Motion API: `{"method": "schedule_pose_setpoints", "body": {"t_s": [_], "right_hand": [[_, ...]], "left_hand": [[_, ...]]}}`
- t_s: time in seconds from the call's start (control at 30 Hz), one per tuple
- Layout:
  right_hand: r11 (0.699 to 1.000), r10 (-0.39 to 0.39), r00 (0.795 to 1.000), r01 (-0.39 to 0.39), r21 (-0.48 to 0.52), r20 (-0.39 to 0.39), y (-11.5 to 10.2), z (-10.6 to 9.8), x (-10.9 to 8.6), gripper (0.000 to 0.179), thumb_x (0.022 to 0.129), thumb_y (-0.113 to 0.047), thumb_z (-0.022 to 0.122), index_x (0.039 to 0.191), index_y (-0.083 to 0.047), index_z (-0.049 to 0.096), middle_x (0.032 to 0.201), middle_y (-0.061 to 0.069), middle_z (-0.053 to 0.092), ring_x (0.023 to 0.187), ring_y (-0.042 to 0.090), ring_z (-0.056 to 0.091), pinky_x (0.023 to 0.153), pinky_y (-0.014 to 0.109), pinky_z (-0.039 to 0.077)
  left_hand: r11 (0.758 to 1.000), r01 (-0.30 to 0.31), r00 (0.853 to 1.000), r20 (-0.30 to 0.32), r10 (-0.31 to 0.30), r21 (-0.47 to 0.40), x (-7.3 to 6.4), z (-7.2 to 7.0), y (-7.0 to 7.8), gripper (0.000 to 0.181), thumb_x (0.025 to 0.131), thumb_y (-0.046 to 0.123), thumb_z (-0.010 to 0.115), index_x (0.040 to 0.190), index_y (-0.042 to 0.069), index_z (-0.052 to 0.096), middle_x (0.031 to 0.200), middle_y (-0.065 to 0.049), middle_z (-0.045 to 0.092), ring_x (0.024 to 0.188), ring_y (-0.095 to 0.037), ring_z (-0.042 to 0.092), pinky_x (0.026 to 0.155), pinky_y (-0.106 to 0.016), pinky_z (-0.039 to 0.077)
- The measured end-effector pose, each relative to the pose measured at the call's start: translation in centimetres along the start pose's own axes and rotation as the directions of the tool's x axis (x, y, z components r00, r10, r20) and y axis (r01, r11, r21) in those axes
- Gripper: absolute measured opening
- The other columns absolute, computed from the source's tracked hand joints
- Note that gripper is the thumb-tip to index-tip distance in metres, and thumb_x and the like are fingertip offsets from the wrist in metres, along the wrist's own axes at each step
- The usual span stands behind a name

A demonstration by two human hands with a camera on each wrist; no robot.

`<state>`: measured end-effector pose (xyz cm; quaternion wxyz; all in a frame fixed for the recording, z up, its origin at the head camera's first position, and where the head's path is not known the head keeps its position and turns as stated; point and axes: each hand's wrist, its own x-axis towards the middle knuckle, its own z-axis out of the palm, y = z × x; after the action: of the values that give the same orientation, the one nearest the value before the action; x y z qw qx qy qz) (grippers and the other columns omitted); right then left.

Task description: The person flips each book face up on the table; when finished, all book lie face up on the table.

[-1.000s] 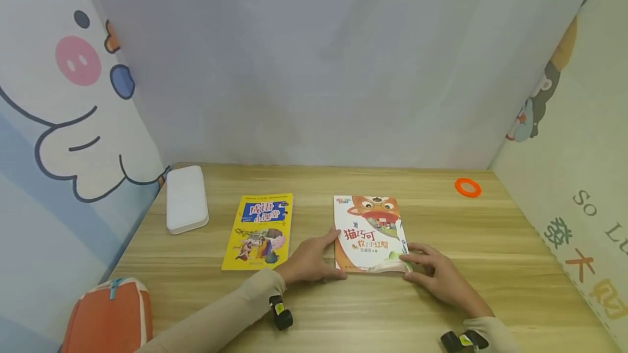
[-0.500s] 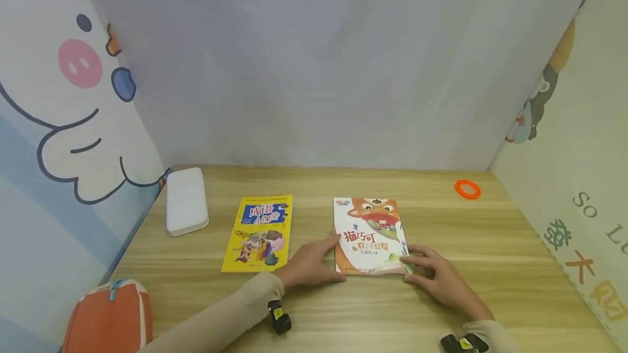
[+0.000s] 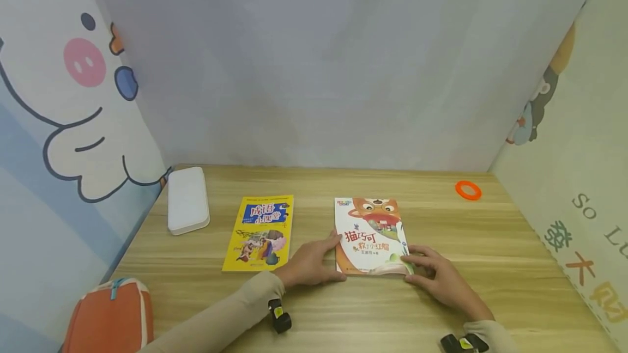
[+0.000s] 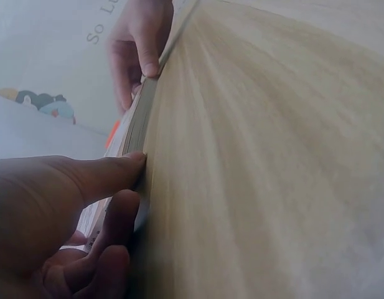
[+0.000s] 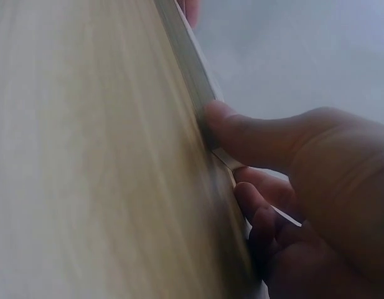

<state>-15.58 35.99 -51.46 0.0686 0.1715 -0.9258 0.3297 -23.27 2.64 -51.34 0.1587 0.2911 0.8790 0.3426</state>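
A white picture book (image 3: 360,260) with an orange fox-like animal on its cover lies flat on the wooden table, in the middle of the head view. My left hand (image 3: 311,263) holds its lower left corner, thumb at the near edge and fingers along the left side. At the opposite near corner, my right hand (image 3: 436,277) grips with the thumb on the near edge and fingers on the right side. Both wrist views show the thumbs against the book's page edge (image 4: 139,121), low over the table. The right hand's curled fingers (image 5: 260,208) are partly hidden behind its thumb.
Left of my left hand lies a yellow book (image 3: 260,233). A white case (image 3: 187,200) stands at the table's far left, an orange-red pouch (image 3: 110,317) at the near left. An orange ring (image 3: 468,190) lies far right. Walls (image 3: 314,70) enclose the table's back and sides.
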Motion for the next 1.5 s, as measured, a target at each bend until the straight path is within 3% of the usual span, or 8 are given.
{"method": "schedule_pose_setpoints", "body": {"t_s": [0.17, 0.4, 0.53, 0.67, 0.93, 1.2, 1.5], "right_hand": [[0.999, 0.004, 1.0, -0.004, 0.032, 0.004, -0.07, -0.03, -0.32, 0.039, 0.087, -0.019, 0.082, 0.124, -0.013, 0.074, 0.138, 0.017, 0.063, 0.118, 0.012, 0.06, 0.089, 0.021, 0.054], [1.0, 0.0, 1.0, 0.0, 0.017, -0.006, -0.43, -0.24, -0.04, 0.039, 0.085, -0.016, 0.083, 0.123, -0.009, 0.074, 0.137, 0.017, 0.064, 0.119, 0.023, 0.062, 0.092, 0.018, 0.053], [0.999, 0.0, 1.0, 0.0, 0.044, 0.0, -0.12, -0.26, 0.03, 0.04, 0.086, -0.016, 0.082, 0.124, -0.008, 0.074, 0.137, 0.019, 0.063, 0.112, 0.008, 0.059, 0.084, 0.02, 0.053], [0.999, -0.007, 1.0, 0.007, 0.047, -0.004, 0.22, -0.17, 0.09, 0.04, 0.086, -0.016, 0.082, 0.124, -0.008, 0.074, 0.137, 0.019, 0.063, 0.11, 0.004, 0.058, 0.081, 0.02, 0.052], [0.999, 0.0, 1.0, 0.0, 0.042, 0.005, 0.11, -0.46, 0.0, 0.039, 0.086, -0.018, 0.083, 0.123, -0.01, 0.075, 0.137, 0.018, 0.063, 0.117, 0.015, 0.061, 0.09, 0.021, 0.054], [0.998, 0.015, 1.0, -0.016, 0.064, 0.01, -0.26, -0.75, 0.0, 0.038, 0.086, -0.017, 0.082, 0.122, -0.01, 0.075, 0.137, 0.02, 0.062, 0.114, 0.006, 0.058, 0.083, 0.019, 0.052], [1.0, 0.008, 1.0, -0.008, 0.007, 0.014, 0.04, -0.4, 0.01, 0.039, 0.085, -0.02, 0.084, 0.122, -0.012, 0.075, 0.137, 0.016, 0.064, 0.122, 0.028, 0.061, 0.097, 0.017, 0.049]], "left_hand": [[1.0, 0.0, 1.0, 0.01, 0.0, -0.013, 0.04, 0.1, 0.0, 0.096, 0.083, 0.046, 0.085, 0.161, 0.015, 0.036, 0.168, -0.004, 0.029, 0.155, -0.025, 0.034, 0.126, -0.043, 0.032], [1.0, 0.004, 1.0, 0.01, -0.004, -0.005, 0.25, -0.07, 0.14, 0.097, 0.084, 0.047, 0.084, 0.161, 0.016, 0.035, 0.169, -0.003, 0.027, 0.155, -0.025, 0.033, 0.126, -0.043, 0.031], [1.0, -0.006, 1.0, 0.007, 0.006, 0.003, 0.33, -0.09, 0.13, 0.096, 0.084, 0.046, 0.083, 0.161, 0.016, 0.035, 0.169, -0.003, 0.026, 0.155, -0.024, 0.033, 0.126, -0.042, 0.031], [1.0, -0.016, 1.0, 0.005, 0.016, 0.013, 0.31, -0.11, 0.15, 0.097, 0.084, 0.046, 0.083, 0.161, 0.015, 0.034, 0.169, -0.004, 0.026, 0.155, -0.024, 0.033, 0.126, -0.041, 0.031], [1.0, -0.008, 0.999, 0.035, 0.008, -0.008, 0.33, -0.21, 0.21, 0.095, 0.085, 0.043, 0.083, 0.161, 0.015, 0.035, 0.169, -0.003, 0.024, 0.156, -0.022, 0.029, 0.127, -0.041, 0.029], [1.0, -0.023, 0.999, 0.022, 0.023, -0.002, 0.23, -0.23, 0.34, 0.095, 0.084, 0.042, 0.085, 0.16, 0.013, 0.036, 0.168, -0.004, 0.026, 0.155, -0.024, 0.031, 0.127, -0.042, 0.03], [1.0, -0.022, 0.999, 0.031, 0.022, 0.002, 0.22, -0.28, 0.23, 0.096, 0.083, 0.042, 0.085, 0.16, 0.013, 0.036, 0.168, -0.004, 0.026, 0.155, -0.025, 0.032, 0.127, -0.042, 0.03]]}}
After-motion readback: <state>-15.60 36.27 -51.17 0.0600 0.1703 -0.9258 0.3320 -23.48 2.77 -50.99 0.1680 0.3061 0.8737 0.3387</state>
